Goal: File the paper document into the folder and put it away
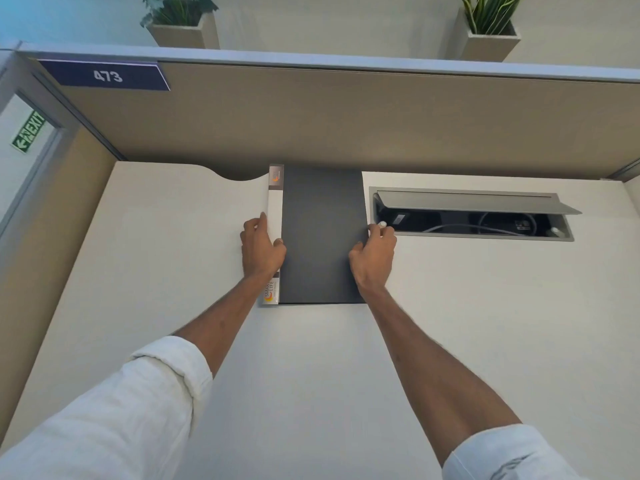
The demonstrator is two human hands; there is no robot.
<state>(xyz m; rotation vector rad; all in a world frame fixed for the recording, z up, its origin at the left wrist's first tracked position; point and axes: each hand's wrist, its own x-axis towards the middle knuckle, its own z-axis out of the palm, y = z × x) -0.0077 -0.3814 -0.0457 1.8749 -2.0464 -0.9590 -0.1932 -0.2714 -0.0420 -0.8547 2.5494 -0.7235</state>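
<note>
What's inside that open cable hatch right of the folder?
Inside the cable hatch, white cables and dark socket hardware show. Its raised lid hides the rear part. The right hand rests near its left end.

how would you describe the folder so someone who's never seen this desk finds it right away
On the pale desk, look to the middle of the far edge, against the beige partition. The folder lies flat there, left of the open cable box. It is the only dark grey slab, with a white printed spine.
</note>
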